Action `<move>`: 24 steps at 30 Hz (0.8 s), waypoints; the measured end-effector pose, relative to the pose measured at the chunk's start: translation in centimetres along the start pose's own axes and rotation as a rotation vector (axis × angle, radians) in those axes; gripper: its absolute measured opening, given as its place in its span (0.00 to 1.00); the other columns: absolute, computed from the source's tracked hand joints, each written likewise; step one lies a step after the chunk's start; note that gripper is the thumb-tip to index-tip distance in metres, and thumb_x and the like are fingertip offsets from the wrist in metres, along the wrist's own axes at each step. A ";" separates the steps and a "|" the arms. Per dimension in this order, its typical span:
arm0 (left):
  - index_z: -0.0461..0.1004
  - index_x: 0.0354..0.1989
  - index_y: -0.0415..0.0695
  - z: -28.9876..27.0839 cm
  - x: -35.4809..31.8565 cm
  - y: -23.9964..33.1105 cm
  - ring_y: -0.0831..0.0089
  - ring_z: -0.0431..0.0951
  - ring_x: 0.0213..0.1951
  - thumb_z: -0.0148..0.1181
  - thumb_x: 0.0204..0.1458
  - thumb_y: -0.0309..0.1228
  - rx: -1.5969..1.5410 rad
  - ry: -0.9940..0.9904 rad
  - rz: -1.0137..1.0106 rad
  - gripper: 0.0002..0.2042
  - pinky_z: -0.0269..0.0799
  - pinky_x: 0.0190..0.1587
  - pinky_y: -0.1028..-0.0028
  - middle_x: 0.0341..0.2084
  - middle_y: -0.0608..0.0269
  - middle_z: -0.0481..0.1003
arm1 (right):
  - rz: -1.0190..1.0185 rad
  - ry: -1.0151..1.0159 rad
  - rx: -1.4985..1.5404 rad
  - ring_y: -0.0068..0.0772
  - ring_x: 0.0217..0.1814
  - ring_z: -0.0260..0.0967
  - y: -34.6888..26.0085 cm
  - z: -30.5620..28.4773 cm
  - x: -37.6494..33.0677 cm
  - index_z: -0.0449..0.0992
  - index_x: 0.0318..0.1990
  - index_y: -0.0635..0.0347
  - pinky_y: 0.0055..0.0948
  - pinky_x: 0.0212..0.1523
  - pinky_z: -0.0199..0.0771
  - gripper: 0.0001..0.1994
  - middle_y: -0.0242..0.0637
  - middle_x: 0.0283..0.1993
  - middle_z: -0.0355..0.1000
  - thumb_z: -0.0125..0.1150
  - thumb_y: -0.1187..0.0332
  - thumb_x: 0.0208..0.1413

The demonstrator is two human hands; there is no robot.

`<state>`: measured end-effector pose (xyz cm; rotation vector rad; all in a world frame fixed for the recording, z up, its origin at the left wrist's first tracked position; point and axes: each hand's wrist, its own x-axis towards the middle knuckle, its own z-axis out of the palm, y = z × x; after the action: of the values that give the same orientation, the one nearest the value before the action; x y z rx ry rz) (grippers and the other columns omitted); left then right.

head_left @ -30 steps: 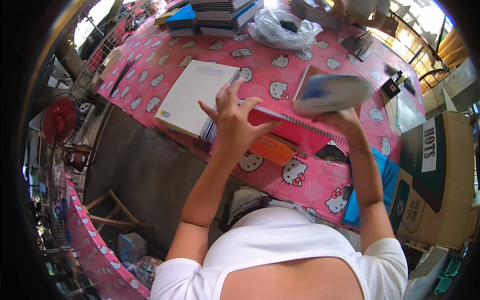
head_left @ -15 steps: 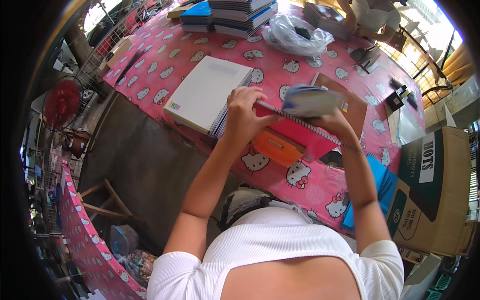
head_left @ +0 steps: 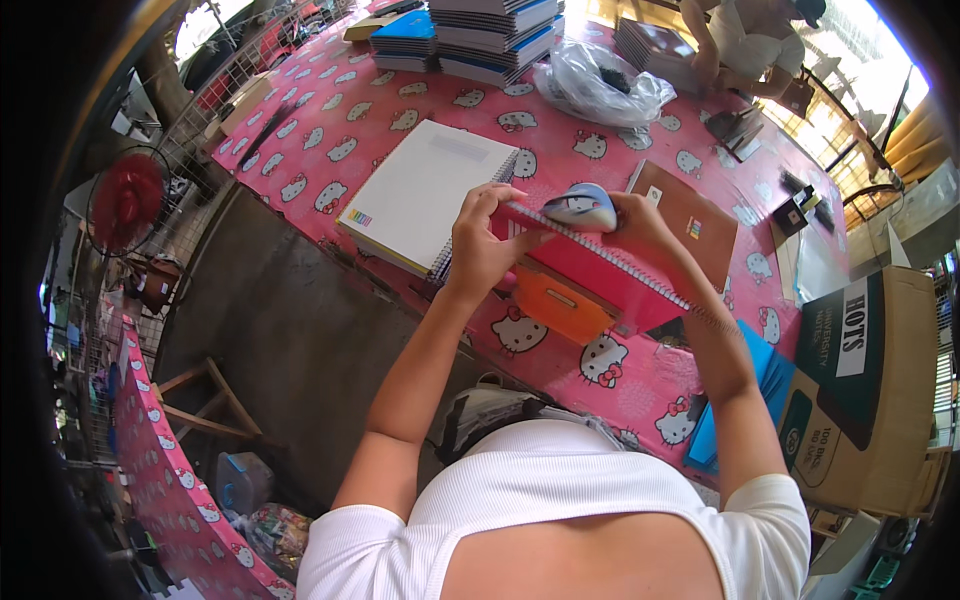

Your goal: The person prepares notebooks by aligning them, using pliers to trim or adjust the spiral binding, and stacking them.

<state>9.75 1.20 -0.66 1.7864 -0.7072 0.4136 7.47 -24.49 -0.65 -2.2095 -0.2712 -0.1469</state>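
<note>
Standing on edge, spine up, is a red-covered spiral notebook (head_left: 640, 290) with a wire coil along its top. My left hand (head_left: 485, 235) is closed on the notebook's left end, thumb on one side and fingers on the other. In my right hand (head_left: 635, 225) is a smooth oval blue-and-white object (head_left: 582, 208), its exact kind unclear. That object sits against or just above the coil, near the middle-left of the spine. Loose coil wire trails at the right end, over my right forearm. An orange case-like piece (head_left: 562, 302) lies just in front of the notebook.
Left of my hands lies a stack of white-covered spiral notebooks (head_left: 430, 190). A brown notebook (head_left: 690, 220) rests to the right. Tall notebook stacks (head_left: 490, 40) and a clear plastic bag (head_left: 600, 85) stand far back. A cardboard box (head_left: 860, 380) is at right. Another person (head_left: 750, 45) sits across the table.
The oval object, blurred before, is now sharp and has shifted left and slightly down with my right hand. My left hand keeps its hold on the notebook; the whole view has shifted slightly.
</note>
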 end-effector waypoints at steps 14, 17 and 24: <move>0.74 0.49 0.36 -1.5 -1.3 -2.1 0.77 0.77 0.41 0.63 0.45 0.15 -0.596 0.099 -0.392 0.19 0.73 0.47 0.78 0.41 0.59 0.77 | -0.006 0.021 -0.147 0.36 0.38 0.76 0.2 2.4 3.9 0.77 0.43 0.58 0.34 0.39 0.74 0.23 0.42 0.35 0.78 0.69 0.73 0.31; 0.74 0.49 0.36 -1.9 -1.4 -2.5 0.77 0.77 0.41 0.61 0.46 0.14 -0.665 0.110 -0.411 0.18 0.73 0.47 0.79 0.40 0.59 0.78 | -0.095 -0.165 0.233 0.43 0.37 0.76 -1.4 3.8 3.8 0.77 0.41 0.58 0.35 0.40 0.74 0.21 0.46 0.34 0.77 0.69 0.71 0.32; 0.76 0.44 0.38 -3.3 -0.3 -1.9 0.73 0.77 0.40 0.60 0.48 0.16 -0.710 -0.036 -0.470 0.13 0.73 0.47 0.75 0.37 0.56 0.78 | -0.008 0.120 -0.353 0.48 0.62 0.60 5.0 2.7 -6.5 0.68 0.53 0.56 0.37 0.58 0.64 0.27 0.47 0.60 0.61 0.68 0.66 0.42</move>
<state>11.02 4.79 -1.17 1.2197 -0.3648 -0.1785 2.43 -26.24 -7.43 -2.5368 -0.1989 -0.3541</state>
